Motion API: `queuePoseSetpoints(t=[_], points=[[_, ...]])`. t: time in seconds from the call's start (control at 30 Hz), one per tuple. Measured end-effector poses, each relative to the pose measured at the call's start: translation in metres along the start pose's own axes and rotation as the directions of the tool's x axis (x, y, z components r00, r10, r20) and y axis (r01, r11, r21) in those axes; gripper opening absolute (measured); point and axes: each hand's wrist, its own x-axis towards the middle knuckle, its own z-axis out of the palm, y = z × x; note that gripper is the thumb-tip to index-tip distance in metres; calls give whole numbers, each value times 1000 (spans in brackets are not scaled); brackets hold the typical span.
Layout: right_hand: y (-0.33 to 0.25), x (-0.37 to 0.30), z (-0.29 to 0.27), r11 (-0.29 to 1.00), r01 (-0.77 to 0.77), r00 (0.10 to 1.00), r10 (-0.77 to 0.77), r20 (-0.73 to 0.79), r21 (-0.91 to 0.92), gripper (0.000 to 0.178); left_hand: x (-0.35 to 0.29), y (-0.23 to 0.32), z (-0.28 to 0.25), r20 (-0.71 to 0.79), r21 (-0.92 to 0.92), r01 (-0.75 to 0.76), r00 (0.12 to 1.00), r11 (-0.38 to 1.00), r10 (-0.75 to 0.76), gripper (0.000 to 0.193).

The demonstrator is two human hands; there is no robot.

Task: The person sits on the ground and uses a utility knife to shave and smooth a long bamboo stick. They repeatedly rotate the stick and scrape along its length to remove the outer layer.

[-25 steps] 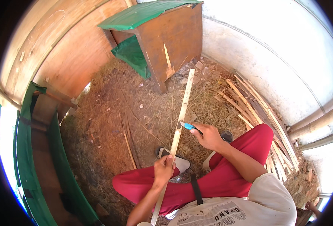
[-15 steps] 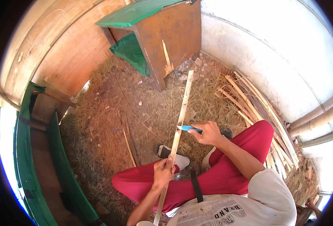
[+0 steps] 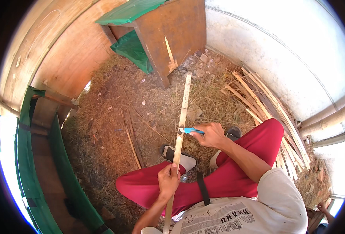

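Note:
A long, pale, flat strip of bamboo or wood [image 3: 183, 111] slants up and away from my lap over the ground. My left hand [image 3: 168, 180] is closed round its lower part, thumb lying on top, above my crossed legs. In my right hand [image 3: 211, 134] is a light-blue utility knife [image 3: 194, 130], gripped by its handle. Its blade touches the strip about midway along, at a dark mark that looks like a joint in the strip.
Split strips [image 3: 272, 105] lie in a pile at the right beside the white wall [image 3: 281, 43]. Ahead stands a brown wooden cabinet [image 3: 176, 37] with a green cover. Green-edged shelving [image 3: 44, 156] lines the left. Thin sticks [image 3: 131, 140] lie on the dry-grass ground. Another person's hand [image 3: 321, 207] shows at lower right.
The far end of the strip has swung a little to the left. My right hand and the knife have moved slightly left with it, and the left hand keeps its hold.

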Motion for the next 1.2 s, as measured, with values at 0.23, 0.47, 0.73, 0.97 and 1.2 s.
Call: queuePoseSetpoints(t=[0.23, 0.47, 0.73, 0.97, 1.2], points=[[6, 3, 2, 992, -122, 990, 123, 63, -25, 41, 3, -13, 0, -59, 164, -82, 994, 983, 92, 37], [25, 5, 4, 972, -226, 971, 230, 67, -63, 44, -17, -13, -1, -20, 209, -9, 1000, 978, 13, 34], [59, 26, -18, 871, -476, 871, 486, 69, -122, 44, -69, -10, -19, 18, 87, 182, 983, 979, -185, 32], [82, 27, 0, 885, -404, 901, 428, 63, -232, 45, -89, -17, -39, -6, 107, 235, 972, 966, -236, 32], [114, 47, -22, 736, -627, 701, 676, 229, -253, 54, -117, -28, -71, -97, 213, 281, 959, 936, -266, 32]])
